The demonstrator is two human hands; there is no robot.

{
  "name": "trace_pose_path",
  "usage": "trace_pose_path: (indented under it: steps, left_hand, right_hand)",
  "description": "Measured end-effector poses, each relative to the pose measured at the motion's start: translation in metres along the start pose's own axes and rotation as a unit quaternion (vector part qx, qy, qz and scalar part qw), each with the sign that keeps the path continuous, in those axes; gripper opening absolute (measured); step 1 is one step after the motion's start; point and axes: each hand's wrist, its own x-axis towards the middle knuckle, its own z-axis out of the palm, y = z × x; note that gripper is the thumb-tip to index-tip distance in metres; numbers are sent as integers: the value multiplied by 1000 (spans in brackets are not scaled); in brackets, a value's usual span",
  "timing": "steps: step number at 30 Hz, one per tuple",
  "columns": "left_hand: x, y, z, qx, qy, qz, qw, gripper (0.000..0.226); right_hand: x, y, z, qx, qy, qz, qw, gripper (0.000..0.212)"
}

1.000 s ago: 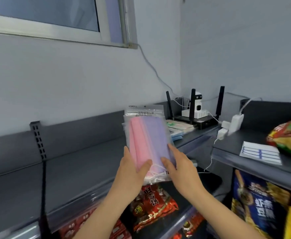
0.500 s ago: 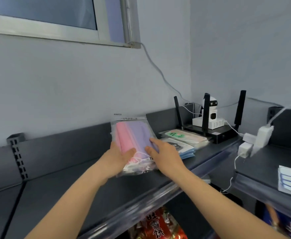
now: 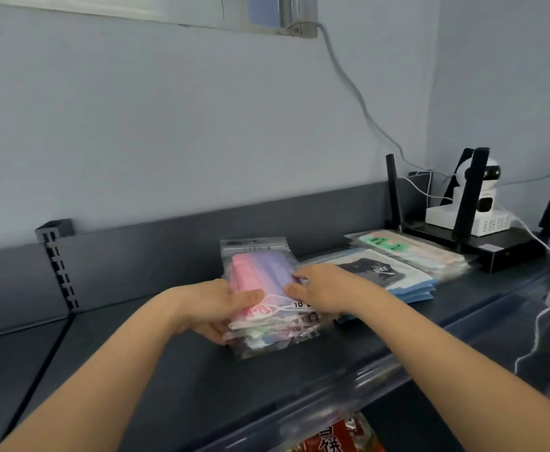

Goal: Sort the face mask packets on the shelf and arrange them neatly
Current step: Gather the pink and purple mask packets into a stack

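Setting: dark grey shelf (image 3: 169,370) in a pale-walled corner.
Head view, packets: the stack of mask packets (image 3: 260,272), with a pink-and-purple one on top, lies mid-shelf. It sits just left of the neighbouring pile (image 3: 397,275).
Left hand (image 3: 215,305): grasps the stack's left edge, thumb on top and fingers beneath.
Right hand (image 3: 326,288): fingers lie fairly straight over the right edge, pressing down, not clenched.
Risk: the slick bags are fanned unevenly at the near end, so an uneven release would likely let them slide toward the shelf lip.
Risk: a push to the right could crowd the neighbouring pile toward the router (image 3: 495,249).
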Motion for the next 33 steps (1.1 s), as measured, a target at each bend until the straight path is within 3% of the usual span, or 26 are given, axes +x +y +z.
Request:
trace_pose_path:
  steps: [8, 14, 17, 23, 29, 33]
  left_hand:
    - [-7, 3, 12, -29, -2, 0, 1000, 36]
    - [-22, 14, 25, 101, 80, -5, 992, 51]
    - [-33, 10, 29, 240, 166, 36, 956, 57]
    - [-66, -4, 49, 273, 197, 47, 941, 60]
    - [-123, -26, 72, 431, 313, -48, 845, 47]
    - [-168, -53, 77, 471, 334, -105, 810, 49]
  right_hand:
    - [-7, 10, -13, -55, -9, -15, 998, 47]
    - [-14, 4, -10, -87, 25, -44, 995, 42]
    - [-15, 8, 0, -54, 43, -94, 993, 29]
    - [-23, 19, 14, -30, 48, -93, 994, 37]
    - [-36, 20, 31, -67, 101, -88, 989, 30]
    - [-54, 13, 42, -23, 216, -79, 973, 28]
